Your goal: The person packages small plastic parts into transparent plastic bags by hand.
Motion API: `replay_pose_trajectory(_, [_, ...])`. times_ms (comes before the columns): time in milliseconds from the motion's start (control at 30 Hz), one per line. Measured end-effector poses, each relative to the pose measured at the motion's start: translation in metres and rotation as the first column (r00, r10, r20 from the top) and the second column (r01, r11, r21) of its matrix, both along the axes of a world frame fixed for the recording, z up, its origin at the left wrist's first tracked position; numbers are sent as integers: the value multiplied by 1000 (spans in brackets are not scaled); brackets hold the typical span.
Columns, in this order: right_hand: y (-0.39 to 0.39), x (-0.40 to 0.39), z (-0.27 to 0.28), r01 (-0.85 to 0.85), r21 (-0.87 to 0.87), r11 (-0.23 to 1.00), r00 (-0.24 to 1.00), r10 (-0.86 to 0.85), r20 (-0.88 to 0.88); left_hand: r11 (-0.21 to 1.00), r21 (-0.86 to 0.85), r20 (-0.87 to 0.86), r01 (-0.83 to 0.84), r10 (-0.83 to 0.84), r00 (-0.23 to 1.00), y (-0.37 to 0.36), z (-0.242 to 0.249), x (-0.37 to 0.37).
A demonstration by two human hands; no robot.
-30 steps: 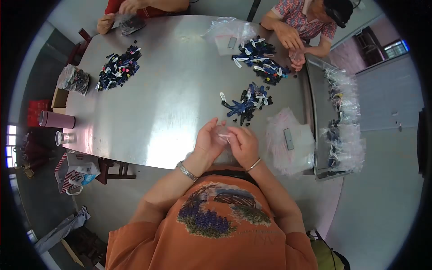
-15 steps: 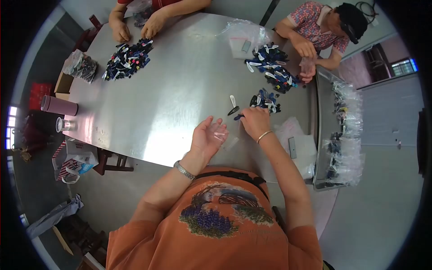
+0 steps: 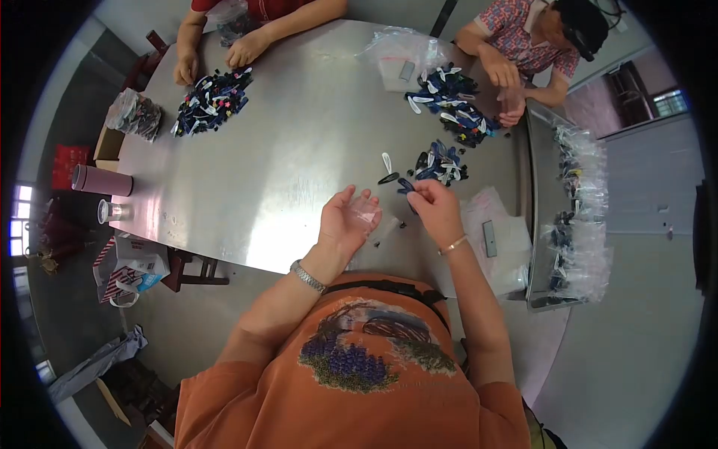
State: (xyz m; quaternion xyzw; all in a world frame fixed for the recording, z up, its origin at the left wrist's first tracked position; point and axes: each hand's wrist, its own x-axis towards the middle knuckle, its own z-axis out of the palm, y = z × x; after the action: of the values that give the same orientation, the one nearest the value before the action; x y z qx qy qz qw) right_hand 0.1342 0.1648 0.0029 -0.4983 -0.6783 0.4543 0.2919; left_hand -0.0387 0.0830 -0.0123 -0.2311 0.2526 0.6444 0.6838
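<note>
Palm up over the near edge of the metal table, my left hand holds a small clear plastic bag against its fingers. My right hand has thumb and forefinger closed on a dark blue snap hair clip at the table surface. Just beyond lies a small pile of blue, black and white hair clips. To the left of that pile, a white clip and a black clip lie apart. Small dark bits are scattered near my right hand.
Clear bags with a grey block on them lie right of my right hand. A metal tray holds filled bags. Two co-workers sit across, by larger clip piles. A pink flask and a cup stand left.
My right hand has drawn back slightly from the pile towards me and right, its pinched fingers now showing. My left hand stays nearly in place with the bag.
</note>
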Motion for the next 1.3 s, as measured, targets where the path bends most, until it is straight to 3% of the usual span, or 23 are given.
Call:
replay_pose_trajectory(133, [-34, 6, 48, -105, -68, 992, 988, 96, -124, 1000, -9, -26, 1, -1, 1000, 3, 1, 2])
replay_pose_trajectory(200, [-44, 6, 65, -275, -8, 961, 928, 268, 259, 1000, 0, -12, 9, -9, 1000, 3, 1, 4])
replay_pose_trajectory(267, [-49, 2, 64, -296, 47, 954, 910, 267, 316, 998, 62, -38, 8, -6, 999, 2, -1, 8])
replay_pose_trajectory(333, [-49, -4, 61, -408, 188, 894, 792, 243, 561, 992, 125, -66, 9, -1, 998, 1, 0, 13])
replay_pose_trajectory(400, [-49, -16, 58, -384, 190, 904, 796, 219, 565, 994, 107, -249, 1, 26, 968, 0, 2, 19])
replay_pose_trajectory(467, [-52, -26, 52, -366, 194, 910, 798, 200, 568, 992, 125, -146, 5, 13, 989, 1, -7, 18])
replay_pose_trajectory(533, [-56, -32, 42, -112, 269, 957, 989, 83, 119, 990, 143, -38, -2, 8, 999, 2, -3, 12])
replay_pose_trajectory(567, [-56, -28, 37, -120, 267, 956, 989, 90, 122, 990, 141, 36, -24, 19, 999, 0, -1, 7])
replay_pose_trajectory(633, [-52, -10, 27, 174, 7, 985, 974, -171, -149, 990, 128, 118, -51, 36, 992, -3, 4, 0])
replay_pose_trajectory(667, [-47, 1, 20, 170, 5, 986, 976, -167, -143, 992, 48, 102, -120, 114, 988, -1, 4, -3])
replay_pose_trajectory(700, [-39, 13, 13, 156, 79, 985, 988, -156, -6, 982, -29, 80, -187, 189, 979, 0, 4, -4])
replay_pose_trajectory(733, [-35, 20, 5, 132, 151, 980, 980, -152, 129, 982, -30, 86, -189, 191, 978, 0, 1, -3])
replay_pose_trajectory(767, [-36, 21, -5, 132, 153, 979, 979, -152, 132, 985, -4, 100, -170, 169, 980, 1, -3, -3])
replay_pose_trajectory(833, [-40, 17, -15, -163, 467, 869, 916, -43, 399, 989, 20, 110, -147, 144, 983, 0, -3, 0])
replay_pose_trajectory(933, [-45, 9, -17, -164, 377, 911, 873, -44, 486, 991, -20, 91, -129, 131, 987, 0, -3, 2])
replay_pose_trajectory(1033, [-49, 7, -29, -272, 468, 840, 909, 65, 413, 992, 10, 49, -123, 123, 991, -3, -4, -4])
replay_pose_trajectory(1300, [-58, -1, -28, -462, 462, 757, 874, 302, 380, 990, -26, 35, -137, 138, 990, -2, -4, -9])
